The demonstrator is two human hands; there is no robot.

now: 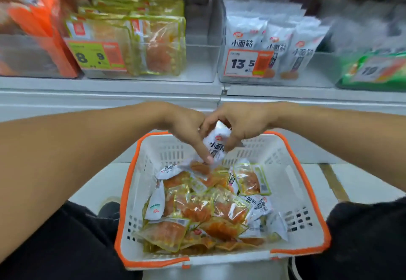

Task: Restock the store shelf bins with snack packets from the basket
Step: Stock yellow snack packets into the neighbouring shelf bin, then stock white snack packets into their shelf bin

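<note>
1. a person's left hand (186, 130) and right hand (243, 123) meet above the far rim of a white slotted plastic basket with an orange rim (307, 194), both arms reaching in from the sides.
2. both hands have fingers curled round a white snack packet printed with black characters (216, 145); each grip is closed on it, and the packet is held upright just over the basket's far wall.
3. the left index finger points down past the packet toward the heap below.
4. inside the basket lies a loose pile of clear yellow-edged packets of orange snack (197, 209), mixed with more white packets (259, 207).
5. on the shelf beyond, a clear bin on the left (197, 64) holds matching yellow-edged packets behind an orange price tag reading 8.9 (96, 55).
6. the clear bin to its right (320, 69) holds upright white packets behind a tag reading 13.5 (248, 63).
7. the person's dark trousers (66, 246) frame the basket on both sides.
</note>
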